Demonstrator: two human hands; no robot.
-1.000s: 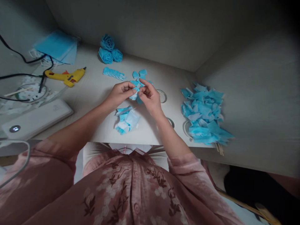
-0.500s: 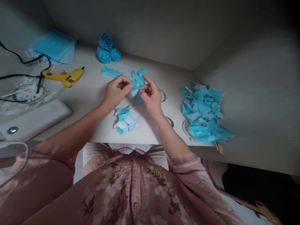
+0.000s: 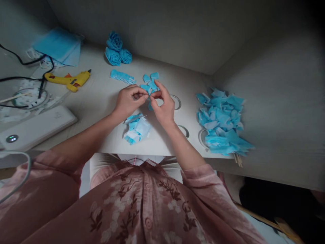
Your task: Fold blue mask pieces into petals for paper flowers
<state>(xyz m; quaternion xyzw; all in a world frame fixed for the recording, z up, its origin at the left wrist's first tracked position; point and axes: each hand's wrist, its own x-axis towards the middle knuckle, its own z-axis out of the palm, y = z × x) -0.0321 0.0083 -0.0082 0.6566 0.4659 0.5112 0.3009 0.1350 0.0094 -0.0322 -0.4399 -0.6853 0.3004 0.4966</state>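
My left hand (image 3: 130, 99) and my right hand (image 3: 163, 104) meet at their fingertips over the middle of the table. Both are pinched on something small, perhaps a bit of blue material, mostly hidden by the fingers. Just beyond them lie loose blue petal-shaped pieces (image 3: 152, 84), partly covered by my hands. A stack of blue strips (image 3: 122, 76) is behind my left hand. Nearer to me, below the hands, sits a pile of blue and white cut pieces (image 3: 137, 129).
Three blue rosettes (image 3: 113, 56) stand at the back. On the left are masks (image 3: 58, 45), a yellow glue gun (image 3: 69, 80), white scraps and a white power bank (image 3: 38, 127). Tape rings (image 3: 177, 102) lie right of my hands, then a heap of blue pieces (image 3: 220, 117) with sticks.
My left hand has moved slightly right, and its fingertips now meet those of my right hand. Before, there was a gap between them. The view has shifted a little.
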